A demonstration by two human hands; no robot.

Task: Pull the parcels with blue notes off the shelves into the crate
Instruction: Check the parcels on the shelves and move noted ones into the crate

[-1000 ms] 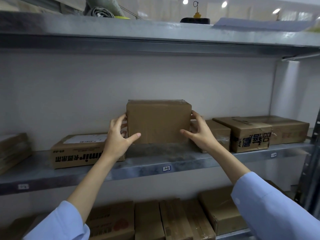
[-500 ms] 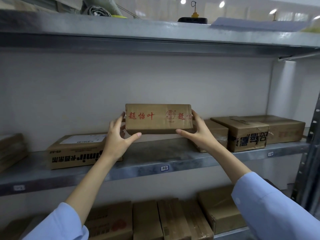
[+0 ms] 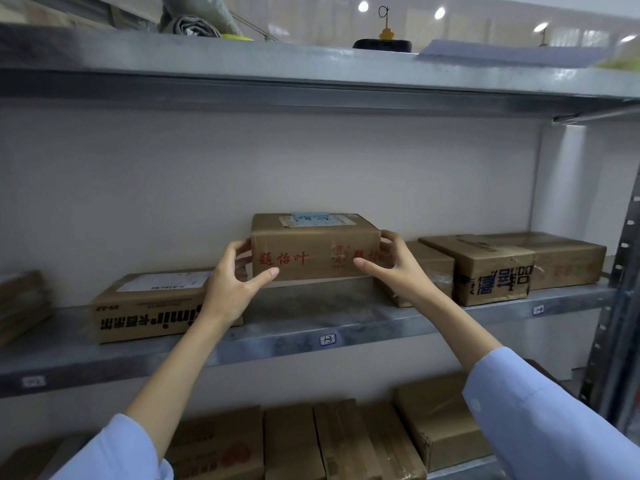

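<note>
The grey metal middle shelf (image 3: 311,317), with small paper tags (image 3: 327,339) on its front lip, carries a brown carton (image 3: 20,306) at far left, a flat box with black lettering (image 3: 152,306) near it, and on the right a plain box (image 3: 427,271), a black-printed box (image 3: 485,271) and a longer box (image 3: 568,258) close behind

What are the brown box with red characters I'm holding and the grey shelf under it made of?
The brown box with red characters looks like matte cardboard, judging by its creased edges; a shiny patch over the print suggests clear tape. The grey shelf board appears to be galvanised steel: dull mottled silver surface, folded front lip.
</note>
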